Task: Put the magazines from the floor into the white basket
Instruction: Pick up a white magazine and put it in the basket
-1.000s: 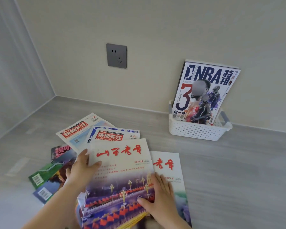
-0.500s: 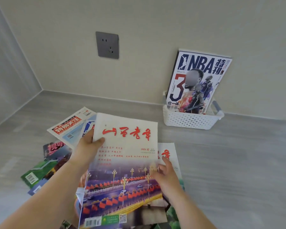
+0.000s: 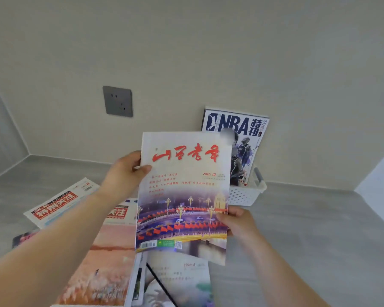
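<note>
I hold a magazine with red calligraphy and a night street photo [image 3: 184, 191] upright in the air, in front of the white basket [image 3: 244, 196]. My left hand [image 3: 125, 173] grips its upper left edge, thumb on the cover. My right hand [image 3: 237, 220] pinches its lower right edge. The basket stands against the wall and holds an upright NBA magazine [image 3: 242, 138], partly hidden by the held one. Several other magazines lie on the floor below: a red-banner one [image 3: 58, 204], a pinkish one [image 3: 106, 262], and a pale one [image 3: 177, 282].
A grey wall socket [image 3: 118, 101] sits on the beige wall left of the basket. Grey wood-look floor [image 3: 308, 229] stretches to the right of the basket. A room corner lies at the far left.
Both hands have lifted the red-calligraphy magazine off the floor pile and carried it up and toward the basket; the view has tilted upward.
</note>
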Motion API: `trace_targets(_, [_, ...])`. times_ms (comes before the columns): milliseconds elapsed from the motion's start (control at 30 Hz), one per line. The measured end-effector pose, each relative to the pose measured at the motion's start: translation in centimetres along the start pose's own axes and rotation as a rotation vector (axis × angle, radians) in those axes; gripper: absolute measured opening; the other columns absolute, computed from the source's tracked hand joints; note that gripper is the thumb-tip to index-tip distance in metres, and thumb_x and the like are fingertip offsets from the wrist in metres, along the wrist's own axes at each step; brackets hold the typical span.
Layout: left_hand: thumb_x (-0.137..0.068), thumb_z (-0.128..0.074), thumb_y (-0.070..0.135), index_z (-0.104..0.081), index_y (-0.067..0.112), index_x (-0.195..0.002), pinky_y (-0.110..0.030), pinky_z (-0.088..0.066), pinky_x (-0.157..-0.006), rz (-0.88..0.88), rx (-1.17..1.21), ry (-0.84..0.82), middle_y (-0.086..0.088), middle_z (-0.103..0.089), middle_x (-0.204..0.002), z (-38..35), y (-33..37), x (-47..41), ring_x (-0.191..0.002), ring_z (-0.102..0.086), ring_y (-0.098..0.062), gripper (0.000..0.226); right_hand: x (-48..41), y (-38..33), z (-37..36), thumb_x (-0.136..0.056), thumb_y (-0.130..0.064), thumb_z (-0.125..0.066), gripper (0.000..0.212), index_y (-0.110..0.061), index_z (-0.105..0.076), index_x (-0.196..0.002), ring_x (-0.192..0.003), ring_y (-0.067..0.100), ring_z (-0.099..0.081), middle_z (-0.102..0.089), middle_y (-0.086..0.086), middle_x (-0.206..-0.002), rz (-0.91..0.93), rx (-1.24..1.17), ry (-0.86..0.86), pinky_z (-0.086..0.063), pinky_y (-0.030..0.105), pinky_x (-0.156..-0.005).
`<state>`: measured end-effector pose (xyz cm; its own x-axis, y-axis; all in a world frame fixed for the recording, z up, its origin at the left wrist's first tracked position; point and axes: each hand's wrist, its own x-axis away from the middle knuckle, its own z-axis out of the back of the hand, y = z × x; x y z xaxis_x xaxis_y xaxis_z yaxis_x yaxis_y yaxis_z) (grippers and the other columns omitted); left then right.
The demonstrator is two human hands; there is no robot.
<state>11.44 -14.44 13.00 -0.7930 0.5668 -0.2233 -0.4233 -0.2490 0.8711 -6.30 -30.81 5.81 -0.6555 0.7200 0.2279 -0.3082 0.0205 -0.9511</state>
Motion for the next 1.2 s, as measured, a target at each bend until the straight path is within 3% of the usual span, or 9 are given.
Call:
trace_targets(100, [-0.087, -0.049, 0.004, -0.057, 0.004, -0.11, -0.032, -0.052, -0.065, -0.046, 0.094, 0.055, -0.003, -0.06, -0.097, -1.4, 3.2, -3.1, -0.085, -0.058, -0.025, 0.024, -2.5, -2.8, 3.3, -0.079, 0.003, -0.06, 0.01, -0.003, -0.066, -0.084, -0.055, 0.009, -0.058, -0.061, -0.001, -0.064, 0.143, 0.061, 0.088, -0.048, 0.025, -0.062])
trace_targets(267, [-0.083, -0.056, 0.009, -0.065, 0.009, -0.103, -0.023, -0.04, -0.065, -0.179, 0.004, 0.144, 0.002, -0.061, -0.091, -5.5, 7.3, -8.0, -0.077, -0.055, -0.017, 0.021, -7.2, -7.0, 9.0, -0.078, 0.003, -0.06, 0.026, -0.012, -0.059, -0.057, -0.034, -0.005, -0.048, -0.054, -0.014, -0.032, 0.269, 0.147, 0.213, -0.032, 0.006, -0.035])
trace_targets(467, [-0.082, -0.057, 0.005, -0.065, 0.001, -0.101, -0.034, -0.049, -0.074, -0.161, 0.104, 0.107, -0.009, -0.06, -0.087, -10.9, 9.5, -13.1, -0.073, -0.052, -0.019, 0.021, -13.3, -8.7, 13.8, -0.08, -0.002, -0.059, 0.011, 0.004, -0.067, -0.085, -0.071, 0.02, -0.056, -0.067, 0.018, -0.084, 0.327, 0.124, 0.356, -0.045, 0.029, -0.065])
trace_targets(567, [-0.083, -0.056, 0.003, -0.062, -0.001, -0.106, -0.014, -0.05, -0.056, -0.107, 0.18, 0.102, -0.005, -0.061, -0.087, -12.7, 8.8, -14.8, -0.064, -0.052, -0.01, 0.024, -15.9, -8.4, 14.3, -0.08, -0.003, -0.06, 0.011, 0.004, -0.067, -0.084, -0.072, 0.021, -0.056, -0.068, 0.02, -0.084, 0.311, 0.112, 0.385, -0.047, 0.035, -0.07])
trace_targets(667, [-0.083, -0.055, 0.001, -0.06, -0.002, -0.108, -0.004, -0.044, -0.046, -0.043, 0.184, 0.084, 0.004, -0.059, -0.075, -13.8, 6.9, -15.5, -0.063, -0.051, -0.006, 0.026, -17.7, -7.1, 13.9, -0.079, -0.003, -0.061, 0.007, -0.002, -0.067, -0.077, -0.053, 0.011, -0.052, -0.061, 0.002, -0.065, 0.274, 0.126, 0.36, -0.044, 0.017, -0.053])
trace_targets(800, [-0.084, -0.054, 0.002, -0.059, -0.003, -0.11, -0.004, -0.046, -0.047, 0.016, 0.196, 0.132, -0.005, -0.058, -0.097, -14.3, 4.4, -16.5, -0.073, -0.056, -0.015, 0.027, -19.4, -6.6, 12.7, -0.081, -0.001, -0.058, 0.011, -0.004, -0.067, -0.086, -0.039, -0.002, -0.052, -0.06, -0.001, -0.066, 0.285, 0.061, 0.365, -0.036, 0.002, -0.035])
trace_targets(867, [-0.084, -0.054, 0.002, -0.058, -0.003, -0.11, -0.004, -0.046, -0.048, 0.013, 0.202, 0.169, -0.005, -0.058, -0.099, -14.2, 3.8, -17.3, -0.068, -0.055, -0.008, 0.027, -20.1, -7.0, 12.2, -0.081, -0.001, -0.057, 0.013, -0.009, -0.067, -0.083, -0.04, -0.001, -0.055, -0.059, -0.007, -0.061, 0.281, 0.06, 0.333, -0.043, 0.006, -0.04])
trace_targets(967, [-0.084, -0.054, 0.001, -0.058, -0.002, -0.111, -0.006, -0.048, -0.052, -0.023, 0.187, 0.155, -0.006, -0.058, -0.1, -13.4, 3.5, -18.5, -0.069, -0.055, -0.005, 0.028, -20.9, -7.4, 11.7, -0.08, -0.001, -0.058, 0.029, -0.021, -0.062, -0.06, -0.056, 0.009, -0.057, -0.058, -0.009, -0.06, 0.257, 0.134, 0.251, -0.053, 0.03, -0.069])
trace_targets(1200, [-0.083, -0.053, -0.002, -0.057, -0.004, -0.113, -0.005, -0.047, -0.049, 0.042, 0.191, 0.089, -0.006, -0.056, -0.102, -15.2, 1.4, -18.4, -0.07, -0.057, -0.013, 0.03, -21.9, -5.8, 11.7, -0.079, 0.0, -0.058, 0.026, -0.018, -0.062, -0.061, -0.068, 0.021, -0.059, -0.063, 0.006, -0.073, 0.149, 0.212, 0.249, -0.052, 0.042, -0.081])
